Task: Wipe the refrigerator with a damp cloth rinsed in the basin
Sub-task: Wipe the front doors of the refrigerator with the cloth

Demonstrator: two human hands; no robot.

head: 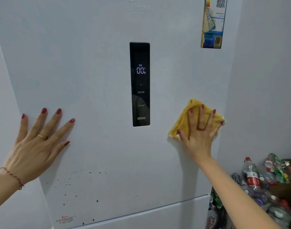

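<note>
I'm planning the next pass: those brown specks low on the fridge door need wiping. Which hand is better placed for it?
The right hand: it already presses the yellow cloth flat on the refrigerator door. The left hand lies nearer the brown specks but rests bare on the door.

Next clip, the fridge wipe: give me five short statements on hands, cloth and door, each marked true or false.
1. The right hand presses a yellow cloth flat on the refrigerator door. True.
2. The left hand holds a second cloth. False: it rests bare and open on the door.
3. The control panel reads 00. True.
4. The brown splatter spots lie above the panel. False: they are low on the door, below the left hand.
5. Plastic bottles are piled left of the refrigerator. False: they are at its right.
</note>
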